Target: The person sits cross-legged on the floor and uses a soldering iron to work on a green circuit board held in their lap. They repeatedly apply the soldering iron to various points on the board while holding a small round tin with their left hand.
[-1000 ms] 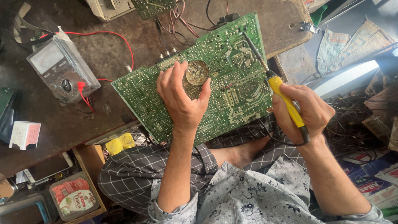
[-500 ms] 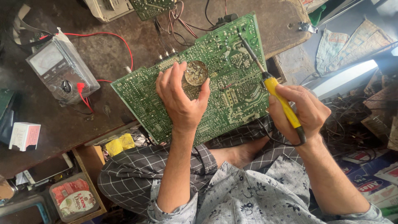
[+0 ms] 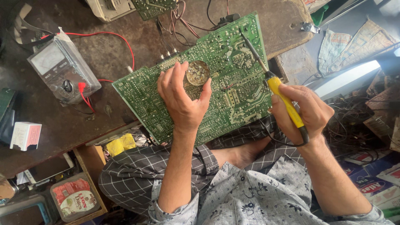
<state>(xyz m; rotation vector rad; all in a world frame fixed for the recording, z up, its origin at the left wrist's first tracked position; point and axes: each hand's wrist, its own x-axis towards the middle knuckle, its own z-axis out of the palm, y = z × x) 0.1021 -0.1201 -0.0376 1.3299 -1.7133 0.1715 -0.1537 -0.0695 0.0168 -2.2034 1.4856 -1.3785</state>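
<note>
A large green circuit board [image 3: 233,83] lies tilted, solder side up, across my lap and the edge of a dark workbench [image 3: 104,54]. My left hand [image 3: 181,98] rests on the board and holds a small round tin [image 3: 197,72] between thumb and fingers. My right hand [image 3: 302,110] grips a soldering iron [image 3: 283,98] by its yellow handle; the iron's metal tip points up and left over the board's upper right part. A black cord runs from the handle under my wrist.
An analogue multimeter [image 3: 62,71] with red leads sits on the bench at left. A small white box [image 3: 25,135] lies at the left edge. A yellow sponge [image 3: 120,145] and a food container [image 3: 75,202] sit below the bench. Tangled wires and papers lie at right.
My right hand has shifted the soldering iron slightly left, so its tip lies further over the board. My left hand and the tin have stayed in place.
</note>
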